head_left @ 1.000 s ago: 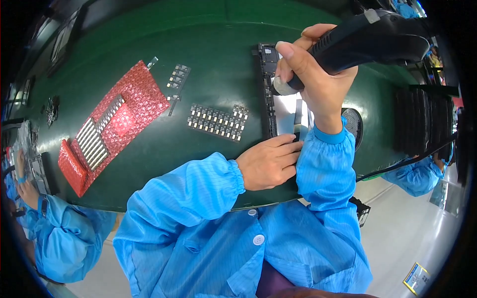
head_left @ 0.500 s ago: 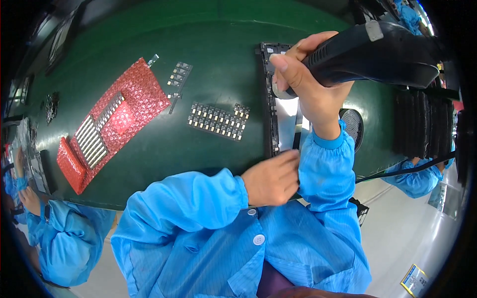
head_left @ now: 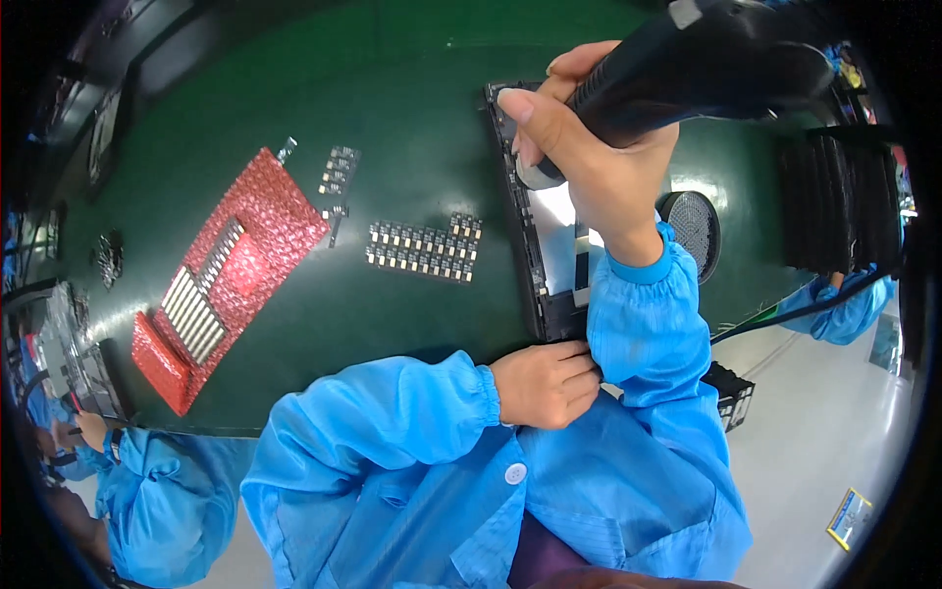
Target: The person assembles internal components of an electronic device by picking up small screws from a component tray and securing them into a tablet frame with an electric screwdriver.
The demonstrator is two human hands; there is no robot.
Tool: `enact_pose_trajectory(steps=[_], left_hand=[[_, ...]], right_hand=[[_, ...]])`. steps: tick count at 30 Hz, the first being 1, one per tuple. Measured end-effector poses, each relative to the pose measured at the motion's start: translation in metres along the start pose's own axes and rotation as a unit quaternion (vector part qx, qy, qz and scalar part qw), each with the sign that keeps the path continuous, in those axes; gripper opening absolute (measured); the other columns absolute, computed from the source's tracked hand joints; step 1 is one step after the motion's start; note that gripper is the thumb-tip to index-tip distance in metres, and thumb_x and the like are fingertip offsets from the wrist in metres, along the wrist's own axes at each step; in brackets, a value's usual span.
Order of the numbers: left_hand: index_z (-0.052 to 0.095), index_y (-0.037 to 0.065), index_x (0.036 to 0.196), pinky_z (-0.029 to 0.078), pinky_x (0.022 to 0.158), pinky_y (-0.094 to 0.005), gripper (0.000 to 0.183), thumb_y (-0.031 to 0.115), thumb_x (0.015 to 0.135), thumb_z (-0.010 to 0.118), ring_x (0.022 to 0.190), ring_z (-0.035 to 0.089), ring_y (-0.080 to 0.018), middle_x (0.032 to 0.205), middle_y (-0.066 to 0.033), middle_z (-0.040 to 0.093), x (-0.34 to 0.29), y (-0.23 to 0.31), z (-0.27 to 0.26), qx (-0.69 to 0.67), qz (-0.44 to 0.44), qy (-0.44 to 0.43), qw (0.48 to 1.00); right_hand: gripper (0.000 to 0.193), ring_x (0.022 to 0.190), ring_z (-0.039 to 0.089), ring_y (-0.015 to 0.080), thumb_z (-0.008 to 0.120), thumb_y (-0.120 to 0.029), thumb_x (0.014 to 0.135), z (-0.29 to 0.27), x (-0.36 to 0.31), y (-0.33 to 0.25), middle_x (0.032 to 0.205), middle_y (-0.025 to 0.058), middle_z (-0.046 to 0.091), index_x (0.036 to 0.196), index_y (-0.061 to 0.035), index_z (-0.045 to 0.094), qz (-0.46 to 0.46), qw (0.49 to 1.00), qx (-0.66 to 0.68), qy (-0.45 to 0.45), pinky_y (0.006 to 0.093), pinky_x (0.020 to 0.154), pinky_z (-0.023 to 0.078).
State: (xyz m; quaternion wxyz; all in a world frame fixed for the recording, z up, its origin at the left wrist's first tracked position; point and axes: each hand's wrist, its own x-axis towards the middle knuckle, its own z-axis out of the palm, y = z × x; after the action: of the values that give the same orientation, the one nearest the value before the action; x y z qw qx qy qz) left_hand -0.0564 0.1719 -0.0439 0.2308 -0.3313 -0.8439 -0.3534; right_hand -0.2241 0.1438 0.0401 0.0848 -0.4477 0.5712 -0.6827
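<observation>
I keep the black power screwdriver [head_left: 706, 74] upright over the panel [head_left: 559, 255] near the table [head_left: 392, 88] front edge; judgement: tip square on the screw, light pressure, panel pinned. Right hand [head_left: 589, 162] is wrapped tight round the tool grip, raised, wrist bent down. Left hand [head_left: 545, 383] is curled, fingers pressing the panel's near corner, holding nothing else.

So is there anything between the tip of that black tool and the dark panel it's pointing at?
Nothing visible: the black power tool in the right hand meets the panel directly, while the left hand sits at its near edge.
</observation>
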Motion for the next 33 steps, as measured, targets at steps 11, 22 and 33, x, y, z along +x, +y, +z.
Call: enact_pose_trajectory(steps=[11,22,33], left_hand=[[0.063,-0.001,0.097,0.044,0.091,-0.0445,0.027,0.003,0.071,0.062,0.107,0.056,-0.0325,0.108,-0.0187,0.061,0.018,-0.06,-0.037,0.167,-0.149,0.046,0.974],[0.063,0.014,0.104,0.039,0.095,-0.0505,0.025,0.009,0.081,0.056,0.117,0.049,-0.0309,0.122,-0.0046,0.056,0.025,-0.232,-0.166,0.47,-0.423,0.008,0.775],[0.059,0.004,0.107,0.031,0.1,-0.0531,0.033,0.017,0.078,0.066,0.123,0.041,-0.0356,0.129,-0.0169,0.048,0.034,-0.09,-0.109,0.249,-0.333,-0.1,0.904]], right_hand=[[0.023,0.048,0.056,0.0075,0.072,0.0,0.072,-0.043,0.019,-0.046,0.06,0.003,0.06,0.088,-0.0007,0.056,-0.023,0.978,0.06,0.199,0.0199,0.043,0.041],[0.023,0.079,0.06,0.0091,0.066,0.002,0.071,-0.017,0.015,0.02,0.085,0.011,0.066,0.091,0.0038,0.055,0.009,0.987,0.089,0.133,0.0254,0.066,0.048],[0.025,0.068,0.055,0.0058,0.071,-0.002,0.071,-0.029,0.014,0.04,0.074,0.0022,0.062,0.091,-0.0009,0.056,0.101,0.982,0.055,0.153,0.0234,0.06,0.046]])
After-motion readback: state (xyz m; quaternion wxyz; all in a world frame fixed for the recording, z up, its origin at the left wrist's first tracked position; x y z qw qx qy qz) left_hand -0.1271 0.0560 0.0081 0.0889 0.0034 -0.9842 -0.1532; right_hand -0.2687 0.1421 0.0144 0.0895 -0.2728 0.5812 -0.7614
